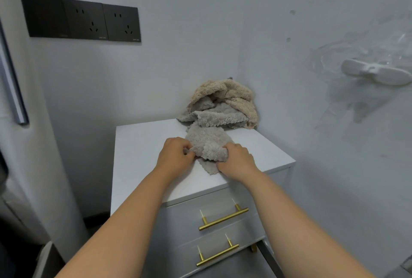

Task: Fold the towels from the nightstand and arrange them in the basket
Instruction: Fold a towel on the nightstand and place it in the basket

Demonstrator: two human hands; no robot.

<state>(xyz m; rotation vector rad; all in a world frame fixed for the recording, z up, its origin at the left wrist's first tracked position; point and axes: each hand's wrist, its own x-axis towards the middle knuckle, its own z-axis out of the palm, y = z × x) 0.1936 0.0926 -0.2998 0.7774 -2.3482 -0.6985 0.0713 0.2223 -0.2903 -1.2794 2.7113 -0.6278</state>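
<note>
Lying on the white nightstand (142,144), a grey towel (207,142) is gripped at its near edge by the left hand (175,157) and right hand (238,159), fingers curled into it.

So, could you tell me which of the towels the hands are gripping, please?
The grey towel, the nearer one; the beige towel lies heaped behind it, untouched.

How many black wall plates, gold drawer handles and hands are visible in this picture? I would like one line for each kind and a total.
Black wall plates: 3
Gold drawer handles: 2
Hands, both gripping the grey towel: 2
Total: 7
</note>
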